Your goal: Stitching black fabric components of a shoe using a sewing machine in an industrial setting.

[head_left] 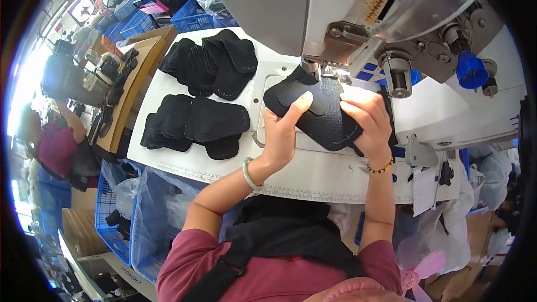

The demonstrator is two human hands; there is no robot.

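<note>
A black padded fabric piece [330, 126] with a smooth grey patch [305, 96] lies under the needle area of a sewing machine [327, 50]. My left hand [282, 131] grips its left edge, thumb on top near the patch and the other fingers hidden beneath. On the right side, my right hand [369, 120] holds the same piece, fingers bent over its upper face close to the presser foot [335, 72]. To the left on the white table, black cut pieces lie in two overlapping piles, a far one [210, 61] and a near one [196, 123].
A ruler strip [224, 182] runs along the table's front edge. Blue baskets [114, 218] with plastic bags stand at the lower left. Beyond the table's left side is another workstation [134, 78] with a person [59, 145]. A pink fan [417, 271] is at lower right.
</note>
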